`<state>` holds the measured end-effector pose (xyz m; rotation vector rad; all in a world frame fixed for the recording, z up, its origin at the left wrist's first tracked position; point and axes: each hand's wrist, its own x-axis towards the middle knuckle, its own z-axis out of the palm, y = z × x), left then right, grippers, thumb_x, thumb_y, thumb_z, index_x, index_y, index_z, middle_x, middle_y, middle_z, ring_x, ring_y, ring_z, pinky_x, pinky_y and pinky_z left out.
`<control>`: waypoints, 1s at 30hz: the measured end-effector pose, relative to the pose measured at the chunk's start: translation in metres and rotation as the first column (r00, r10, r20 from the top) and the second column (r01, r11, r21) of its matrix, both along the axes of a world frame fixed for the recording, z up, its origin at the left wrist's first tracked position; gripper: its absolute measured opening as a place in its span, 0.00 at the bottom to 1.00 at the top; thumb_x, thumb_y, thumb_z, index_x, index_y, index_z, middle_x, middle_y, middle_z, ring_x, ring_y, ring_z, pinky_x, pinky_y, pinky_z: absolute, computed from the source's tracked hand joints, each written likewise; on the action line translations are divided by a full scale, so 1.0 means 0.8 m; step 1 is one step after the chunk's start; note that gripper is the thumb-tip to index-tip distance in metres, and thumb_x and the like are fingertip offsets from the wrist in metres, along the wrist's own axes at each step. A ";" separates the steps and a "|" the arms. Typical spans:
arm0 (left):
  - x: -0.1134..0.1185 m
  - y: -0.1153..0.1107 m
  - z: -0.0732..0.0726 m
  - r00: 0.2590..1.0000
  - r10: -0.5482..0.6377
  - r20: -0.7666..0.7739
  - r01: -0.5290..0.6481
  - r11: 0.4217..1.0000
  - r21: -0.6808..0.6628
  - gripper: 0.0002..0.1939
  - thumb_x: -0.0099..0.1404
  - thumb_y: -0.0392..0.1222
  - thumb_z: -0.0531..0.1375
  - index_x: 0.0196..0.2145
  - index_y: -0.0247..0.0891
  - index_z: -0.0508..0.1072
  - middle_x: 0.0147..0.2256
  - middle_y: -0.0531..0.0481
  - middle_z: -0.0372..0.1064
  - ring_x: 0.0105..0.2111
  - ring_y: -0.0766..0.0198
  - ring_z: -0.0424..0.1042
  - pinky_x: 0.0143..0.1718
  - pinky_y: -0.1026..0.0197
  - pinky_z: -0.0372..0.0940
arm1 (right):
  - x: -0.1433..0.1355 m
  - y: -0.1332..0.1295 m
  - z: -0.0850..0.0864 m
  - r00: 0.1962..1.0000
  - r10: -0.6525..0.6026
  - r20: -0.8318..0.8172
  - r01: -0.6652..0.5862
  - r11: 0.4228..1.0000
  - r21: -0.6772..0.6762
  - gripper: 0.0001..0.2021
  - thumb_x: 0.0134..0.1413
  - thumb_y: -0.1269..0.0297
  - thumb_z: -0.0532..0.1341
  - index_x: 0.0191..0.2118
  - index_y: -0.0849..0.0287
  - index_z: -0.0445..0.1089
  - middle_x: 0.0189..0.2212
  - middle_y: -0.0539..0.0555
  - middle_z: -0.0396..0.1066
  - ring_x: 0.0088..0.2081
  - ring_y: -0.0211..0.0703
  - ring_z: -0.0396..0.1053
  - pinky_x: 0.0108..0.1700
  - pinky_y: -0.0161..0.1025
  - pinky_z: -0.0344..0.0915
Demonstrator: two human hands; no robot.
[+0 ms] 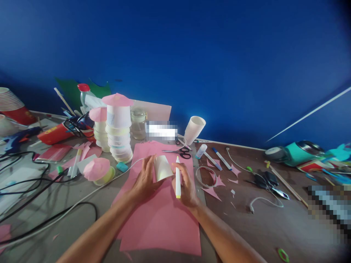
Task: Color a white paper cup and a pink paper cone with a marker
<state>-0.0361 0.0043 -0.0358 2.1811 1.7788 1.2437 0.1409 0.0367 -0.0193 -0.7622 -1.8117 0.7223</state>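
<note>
Presumably, white paper cup [162, 166]: between the two hands, over the pink sheet [159, 226]; whether it touches the sheet, I cannot tell.
Left hand [144, 177]: pinching the cup from its left side, fingers along the far part of the wall.
Right hand [185, 184]: bent fingers pinching the yellow-ended marker [178, 182]; contact between these fingers and the cup is unclear.
Marker nib: bare, by the look of it, just right of the cup; a slip or wrist twist could put a stray streak on the wall or sheet.
Cup wall: probably thin; too hard a left squeeze could dent it, too loose a one let it roll.
Cup axis: roughly fore and aft, narrow end away from the wrists, wide rim back toward them.
Marker axis: nearly the same, nib pointing away.
Scissors [183, 151]: just beyond the grip; a forward reach could knock them.
</note>
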 end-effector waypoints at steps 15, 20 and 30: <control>-0.002 0.000 -0.006 0.978 -0.042 0.206 0.086 0.974 -0.208 0.43 0.62 0.53 0.62 0.66 0.34 0.47 0.61 0.30 0.56 0.63 0.41 0.58 0.60 0.38 0.59 | 0.002 0.005 0.003 0.960 0.007 0.279 -0.107 0.932 0.346 0.19 0.60 0.74 0.52 0.54 0.55 0.67 0.32 0.54 0.65 0.33 0.47 0.63 0.36 0.44 0.63; -0.002 0.002 -0.015 0.992 -0.050 0.120 0.069 0.985 -0.160 0.43 0.62 0.52 0.62 0.66 0.35 0.46 0.60 0.30 0.60 0.63 0.40 0.59 0.59 0.38 0.62 | 0.005 0.002 0.008 0.997 0.069 0.017 -0.070 0.996 0.046 0.14 0.63 0.65 0.55 0.53 0.55 0.68 0.34 0.53 0.68 0.35 0.45 0.67 0.38 0.43 0.66; 0.001 -0.002 -0.014 0.991 -0.050 -0.127 0.047 0.999 -0.024 0.48 0.63 0.54 0.64 0.68 0.36 0.39 0.62 0.28 0.58 0.61 0.39 0.62 0.57 0.38 0.64 | -0.002 -0.001 -0.003 0.953 -0.033 -0.300 -0.105 0.896 -0.431 0.21 0.61 0.47 0.57 0.31 0.59 0.76 0.21 0.49 0.63 0.25 0.38 0.60 0.29 0.36 0.59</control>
